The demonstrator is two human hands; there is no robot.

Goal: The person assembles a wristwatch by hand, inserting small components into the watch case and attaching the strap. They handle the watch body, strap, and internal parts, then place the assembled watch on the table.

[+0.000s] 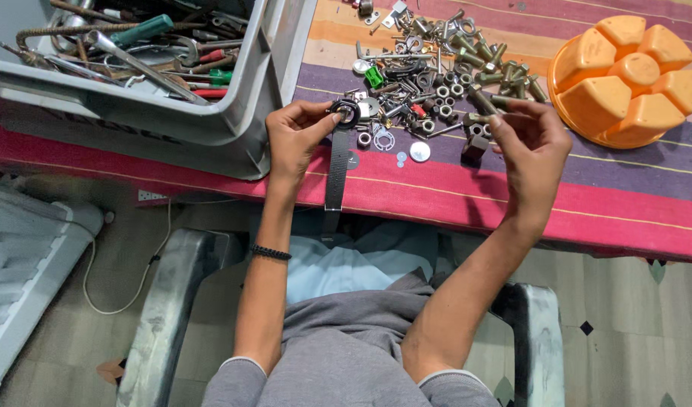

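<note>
My left hand point(299, 134) pinches a small round metal ring piece point(346, 113) at the top of a dark strap point(335, 175) that hangs down over the table edge. My right hand point(528, 136) holds a long bolt point(487, 104) between thumb and fingers, just right of the pile. Between and beyond both hands lies a heap of nuts, bolts and washers point(436, 68) on the striped cloth point(436, 188). A white disc point(420, 151) and small washers point(383, 139) lie near the front of the pile.
A grey plastic crate point(233, 120) full of wrenches, screwdrivers and other tools stands at the left. An orange compartment tray point(625, 83) sits upside down at the right. Below the table edge are my lap, a chair and a white cable on the floor.
</note>
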